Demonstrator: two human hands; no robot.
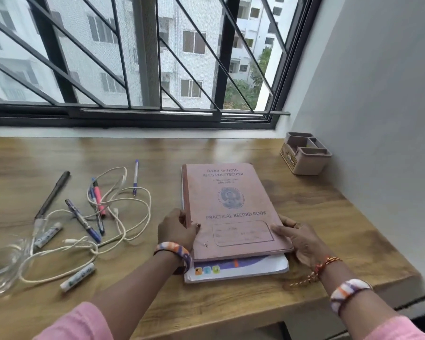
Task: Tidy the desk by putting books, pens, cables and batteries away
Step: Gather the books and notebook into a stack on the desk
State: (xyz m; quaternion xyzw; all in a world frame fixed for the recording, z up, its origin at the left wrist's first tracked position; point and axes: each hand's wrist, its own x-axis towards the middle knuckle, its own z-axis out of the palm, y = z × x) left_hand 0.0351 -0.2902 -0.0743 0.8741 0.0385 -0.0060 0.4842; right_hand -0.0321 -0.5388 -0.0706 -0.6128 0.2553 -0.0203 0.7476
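Far left edge of the brown wood-grain desk (pixel 231 150): a clear crumpled plastic bag (pixel 0 268), partly cut off by the frame. Next to it a long black pen (pixel 52 195) lying diagonal, w/ two white cylindrical batteries (pixel 47 234) near it, one by the pen's lower end, the other closer to the front edge. A tangled cream-white cable (pixel 123 217) loops over and around a cluster of pens: a dark blue patterned pen (pixel 82 220), a pink marker (pixel 99 197) and a blue pen beside it, all crossed by the cable. A slim white and blue ballpoint pen (pixel 135 176) lies apart, nearer the window. Centre-right: the pink hardcover record book (pixel 231 207) sits on top of a white softcover book with purple cover (pixel 241 267), whose lower edge sticks out underneath. Left hand (pixel 176 230) grips the stack's left edge, fingers curled on the spine side, thumb on the cover. Right hand (pixel 298 238) rests against the right edge, fingers roughly straight, pressing the cover & side. Both wrists carry striped bangles; pink sleeves at bottom. Far right corner by the grey wall: a beige plastic desk organiser with compartments (pixel 304 153), well apart from the books.
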